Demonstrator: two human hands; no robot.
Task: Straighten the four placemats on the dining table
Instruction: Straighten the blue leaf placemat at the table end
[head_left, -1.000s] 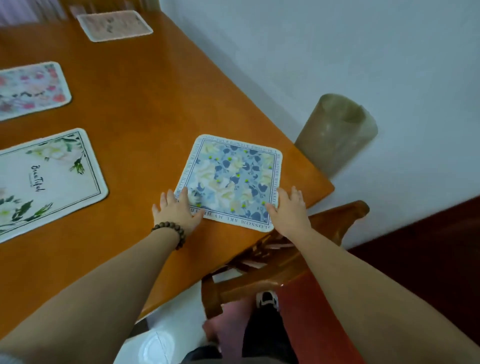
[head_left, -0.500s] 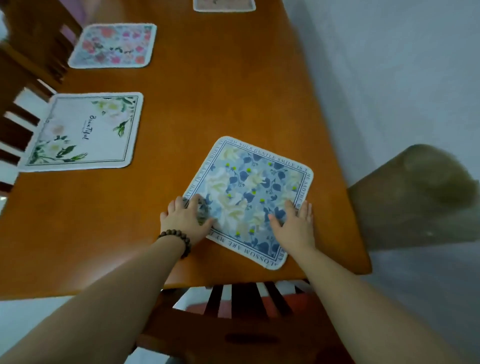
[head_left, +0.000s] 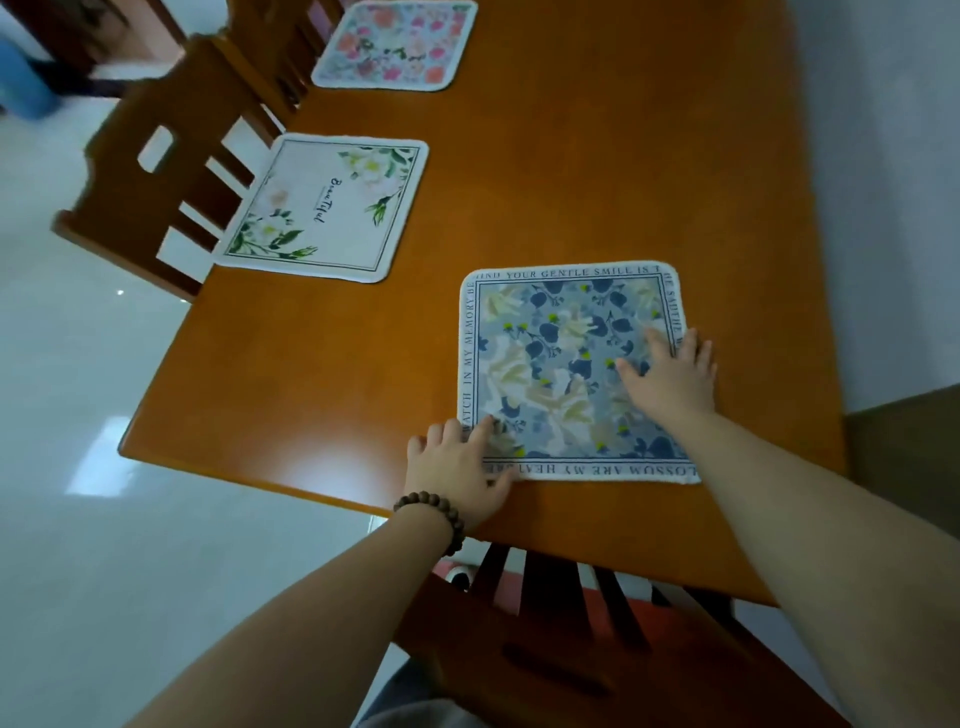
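A blue floral placemat (head_left: 550, 364) with a lettered border lies flat near the front of the orange wooden table (head_left: 597, 171). My left hand (head_left: 460, 470), with a bead bracelet on its wrist, presses the mat's near left corner with spread fingers. My right hand (head_left: 670, 376) lies flat on the mat's right side, fingers apart. A white placemat (head_left: 324, 208) with green leaves sits at the table's left edge. Beyond it lies a pink floral placemat (head_left: 397, 44). A fourth mat is out of view.
A wooden chair (head_left: 545, 639) with a red seat stands tucked under the near table edge between my arms. Another wooden chair (head_left: 166, 161) stands at the left side. A white wall (head_left: 883, 156) runs along the right. The floor (head_left: 104, 519) is pale and glossy.
The blue mat has turned from a slanted position to square with the table edges. My right hand slid further up its right side. The view swung left, losing the far mat.
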